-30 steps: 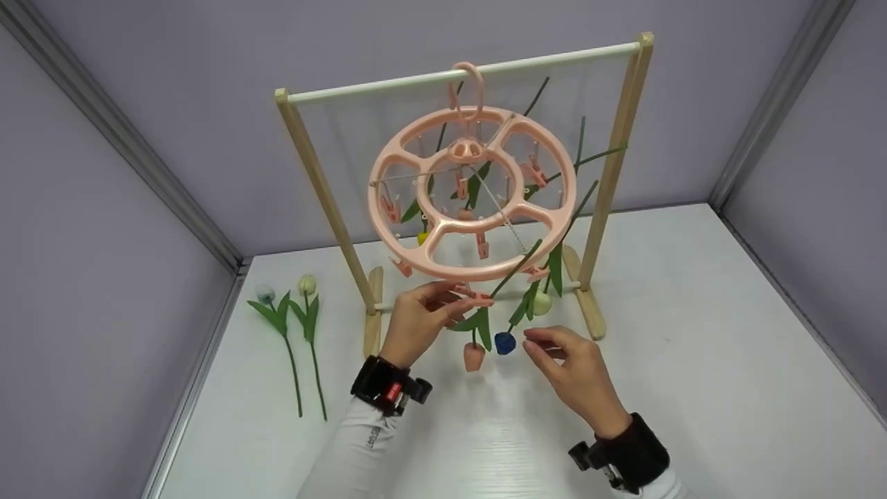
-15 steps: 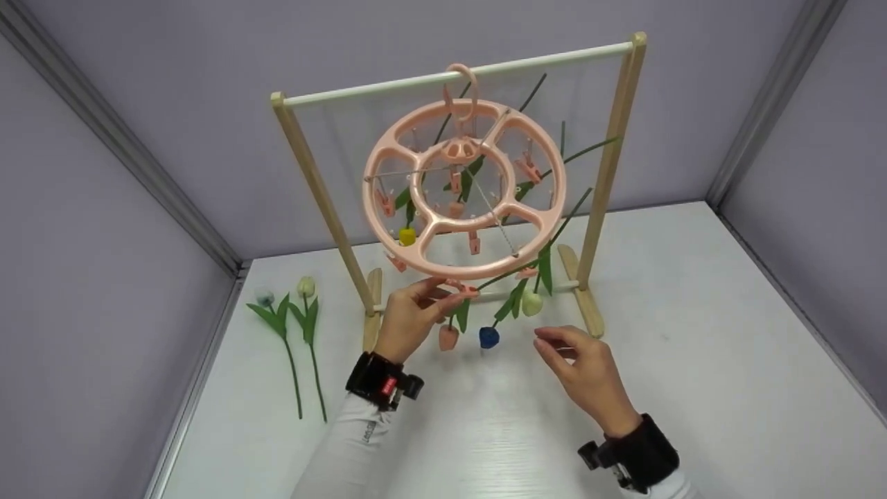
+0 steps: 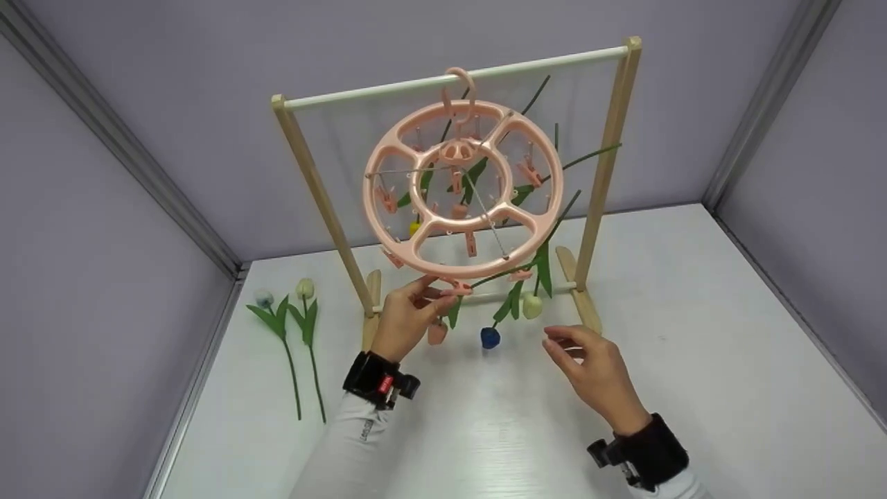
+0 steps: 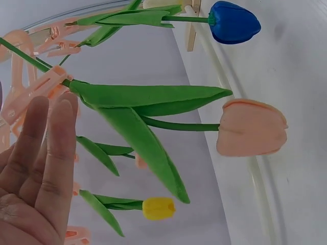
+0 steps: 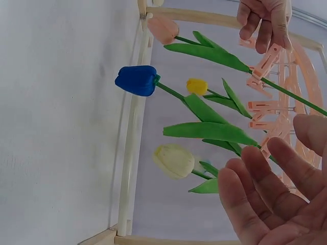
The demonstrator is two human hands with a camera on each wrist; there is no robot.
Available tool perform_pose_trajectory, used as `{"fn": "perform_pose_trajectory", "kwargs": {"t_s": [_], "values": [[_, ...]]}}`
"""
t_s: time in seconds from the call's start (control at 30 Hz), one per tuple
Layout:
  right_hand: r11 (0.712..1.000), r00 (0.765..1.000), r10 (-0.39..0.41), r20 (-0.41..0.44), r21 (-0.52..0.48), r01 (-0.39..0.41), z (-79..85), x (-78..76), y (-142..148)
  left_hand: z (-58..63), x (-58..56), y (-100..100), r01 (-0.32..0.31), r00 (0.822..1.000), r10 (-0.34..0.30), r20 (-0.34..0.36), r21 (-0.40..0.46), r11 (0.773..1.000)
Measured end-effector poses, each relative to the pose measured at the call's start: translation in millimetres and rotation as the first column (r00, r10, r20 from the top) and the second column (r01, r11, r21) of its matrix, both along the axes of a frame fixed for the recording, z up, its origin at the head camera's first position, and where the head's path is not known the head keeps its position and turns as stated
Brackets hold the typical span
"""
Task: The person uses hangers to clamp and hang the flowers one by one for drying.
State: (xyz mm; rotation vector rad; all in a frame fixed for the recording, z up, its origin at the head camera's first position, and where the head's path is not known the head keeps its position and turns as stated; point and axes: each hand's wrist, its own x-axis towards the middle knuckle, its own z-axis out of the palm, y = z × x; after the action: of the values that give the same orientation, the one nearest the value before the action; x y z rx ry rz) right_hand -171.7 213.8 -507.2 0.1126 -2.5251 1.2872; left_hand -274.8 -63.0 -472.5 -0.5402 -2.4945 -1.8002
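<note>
In the head view a round pink clip hanger [image 3: 463, 265] hangs from a rack bar. My left hand [image 3: 409, 315] pinches a pink clothespin [image 3: 457, 288] at the hanger's front edge. A peach tulip [image 4: 253, 127] hangs head down from that clothespin, its stem caught in the jaws. Beside it a blue tulip [image 3: 490, 337] and a cream tulip [image 3: 532, 305] hang, also blooms down. My right hand [image 3: 589, 367] stays to the right of them, fingers bent loosely, touching nothing. The right wrist view shows its fingers [image 5: 260, 168] apart with nothing between them.
A wooden rack [image 3: 610, 159] with a white bar [image 3: 374, 90] stands at the table's back. A yellow tulip [image 4: 158, 208] hangs farther back. Two loose tulips, one pale blue [image 3: 264, 298] and one cream [image 3: 305, 288], lie at the left on the white table [image 3: 727, 346].
My left hand has shifted slightly left with the clothespin, and the peach tulip has swung left with it. My right hand has drawn away from the blue tulip, to the right.
</note>
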Motion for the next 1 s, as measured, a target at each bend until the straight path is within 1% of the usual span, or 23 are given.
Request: {"fn": "perform_pose_trajectory", "kwargs": {"t_s": [0.1, 0.2, 0.27, 0.37, 0.47, 0.57, 0.73, 0.83, 0.9, 1.0], "values": [[1.0, 1.0, -0.003, -0.006, 0.007, 0.003, -0.8, -0.2, 3, 0.4, 1.0, -2, -0.023, 1.0, 0.023, -0.007, -0.039, 0.999], [1.0, 1.0, -0.007, -0.015, 0.023, 0.007, -1.0, -0.3, 5, 0.1, 2.1, -4, -0.056, 0.998, 0.056, 0.007, -0.071, 0.996], [1.0, 1.0, -0.007, -0.016, 0.03, 0.007, -0.7, -0.1, 7, -0.2, 3.3, -6, -0.066, 0.997, 0.068, 0.021, -0.067, 0.996], [0.999, 1.0, -0.005, -0.015, 0.039, 0.006, -0.3, 0.8, 10, -1.5, 6.1, -11, -0.08, 0.996, 0.082, 0.024, -0.058, 0.995], [0.998, 1.0, -0.012, -0.002, 0.061, 0.012, 0.2, 2.7, 13, -2.4, 10.1, -17, -0.087, 0.996, 0.088, 0.008, -0.055, 0.995], [0.996, 1.0, -0.02, 0.012, 0.085, 0.019, -0.9, 5.0, 16, -4.7, 15.3, -27, -0.101, 0.995, 0.1, -0.016, -0.068, 0.993], [0.993, 1.0, -0.028, 0.01, 0.112, 0.027, -3.5, 8.7, 23, -10.5, 27.6, -54, -0.147, 0.987, 0.136, -0.085, -0.139, 0.979], [0.99, 0.999, -0.037, -0.002, 0.136, 0.037, -5.8, 11.1, 28, -17.2, 35.4, -75, -0.187, 0.981, 0.173, -0.091, -0.185, 0.965], [0.988, 0.999, -0.042, -0.004, 0.146, 0.042, -7.5, 12.7, 31, -23.0, 39.9, -91, -0.217, 0.975, 0.203, -0.087, -0.215, 0.952], [0.986, 0.999, -0.043, 0.001, 0.161, 0.042, -10.0, 15.3, 36, -32.8, 46.7, -119, -0.272, 0.962, 0.257, -0.092, -0.283, 0.92]]}}
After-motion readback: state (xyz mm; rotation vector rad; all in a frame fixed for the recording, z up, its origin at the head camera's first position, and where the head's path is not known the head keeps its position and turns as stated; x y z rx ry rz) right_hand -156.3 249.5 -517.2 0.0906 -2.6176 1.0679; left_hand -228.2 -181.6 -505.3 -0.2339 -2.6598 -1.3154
